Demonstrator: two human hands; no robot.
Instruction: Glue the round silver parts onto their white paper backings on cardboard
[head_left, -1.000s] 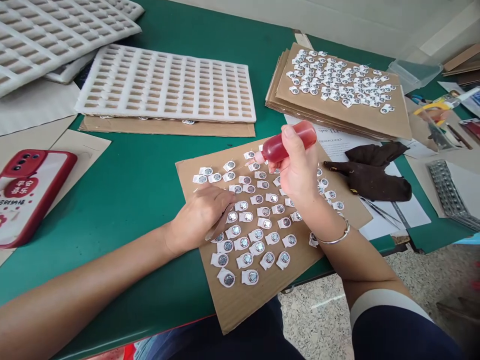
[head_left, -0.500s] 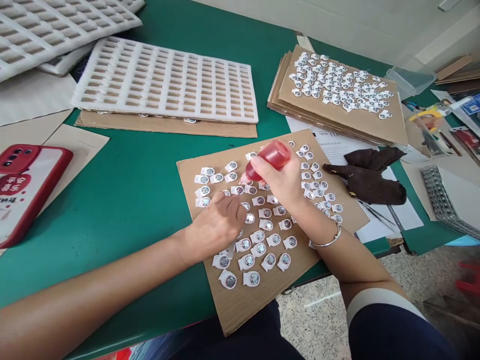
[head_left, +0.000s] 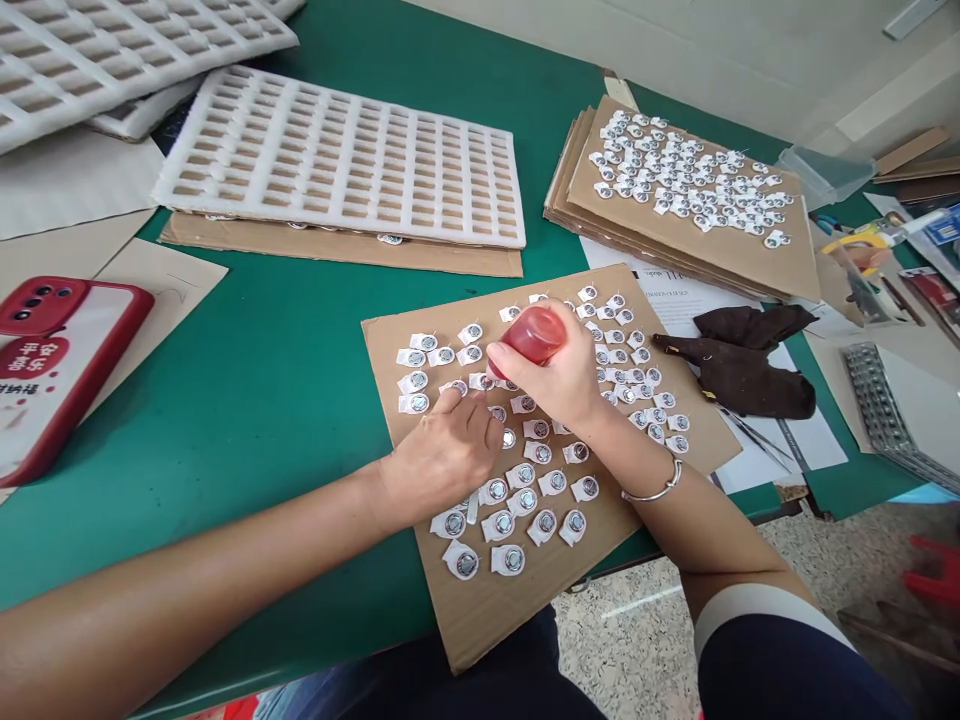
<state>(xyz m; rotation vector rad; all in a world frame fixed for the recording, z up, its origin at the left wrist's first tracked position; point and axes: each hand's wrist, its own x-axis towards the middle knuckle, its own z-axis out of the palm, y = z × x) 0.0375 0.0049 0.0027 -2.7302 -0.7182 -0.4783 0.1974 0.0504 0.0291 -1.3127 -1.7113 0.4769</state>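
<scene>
My right hand (head_left: 574, 385) is closed round a small red squeeze bottle (head_left: 534, 337), tipped nozzle-down over the upper middle of a cardboard sheet (head_left: 487, 610). Rows of small white tabs with round metal centres (head_left: 517, 500) cover the sheet. My left hand (head_left: 442, 455) rests curled on the sheet just left of the bottle, its fingertips at the tabs under the nozzle. A thin pale tool pokes out beneath its palm; most of it is hidden.
On the green table (head_left: 262, 380) lie a white foam grid tray (head_left: 337, 160), a cardboard stack with many more tabs (head_left: 750, 265), a dark cloth (head_left: 742, 365), and a red phone (head_left: 45, 370) at left. The table's front edge runs under my forearms.
My right hand has lowered the bottle from a raised tilt down and left onto the tabs. My left hand has slid up and right to meet it.
</scene>
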